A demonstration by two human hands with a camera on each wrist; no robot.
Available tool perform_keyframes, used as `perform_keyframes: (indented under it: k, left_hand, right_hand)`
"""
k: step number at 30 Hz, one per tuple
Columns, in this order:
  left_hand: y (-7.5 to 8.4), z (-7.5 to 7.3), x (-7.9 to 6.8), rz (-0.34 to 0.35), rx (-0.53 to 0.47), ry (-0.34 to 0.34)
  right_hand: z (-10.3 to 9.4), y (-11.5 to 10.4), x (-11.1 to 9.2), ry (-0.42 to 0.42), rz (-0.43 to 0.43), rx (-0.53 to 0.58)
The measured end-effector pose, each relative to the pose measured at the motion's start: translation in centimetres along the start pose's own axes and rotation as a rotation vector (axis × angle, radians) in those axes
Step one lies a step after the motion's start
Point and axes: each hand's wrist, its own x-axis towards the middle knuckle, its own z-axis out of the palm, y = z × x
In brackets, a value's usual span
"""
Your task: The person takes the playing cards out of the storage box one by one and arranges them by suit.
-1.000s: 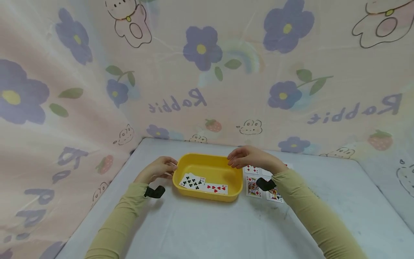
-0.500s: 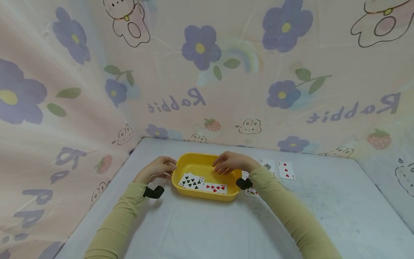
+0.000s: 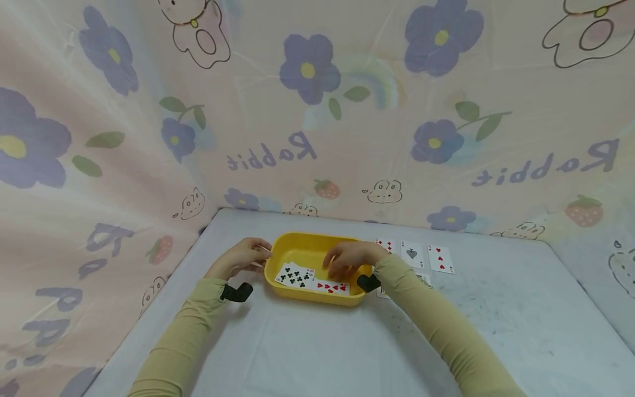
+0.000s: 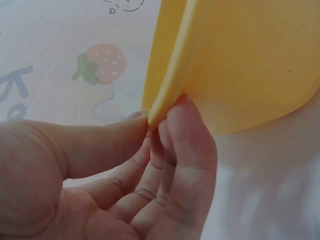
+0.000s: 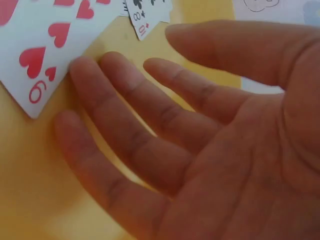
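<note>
A yellow plastic tub (image 3: 297, 249) stands on the white table, with playing cards at its near side. My left hand (image 3: 241, 258) pinches the tub's left rim; in the left wrist view the thumb is on one side and curled fingers are on the other. Inside the tub's right half is my right hand (image 3: 351, 258), nothing in its grasp. The right wrist view shows its fingers (image 5: 95, 90) loosely bent and spread, one fingertip right at the edge of a hearts card (image 5: 47, 55). Left of that card lie fanned clubs cards (image 3: 296, 275).
Face-up cards lie right of the tub: an ace of spades (image 3: 412, 255), a three of hearts (image 3: 441, 259) and a diamonds card (image 3: 383, 243). My right sleeve (image 3: 421, 295) partly hides other cards there. A patterned curtain (image 3: 347, 165) rises behind the table.
My right hand has moved left from the tub's right rim and down into the tub, toward the hearts card. The left hand stays at the left rim.
</note>
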Motion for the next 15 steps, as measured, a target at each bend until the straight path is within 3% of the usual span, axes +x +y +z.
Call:
perform_keyframes:
  k: [15]
  left_hand:
    - [-0.09,-0.05,0.25,-0.014,-0.005,0.004]
  right_hand:
    - [0.06,-0.26,-0.02,0.028,0.013,-0.076]
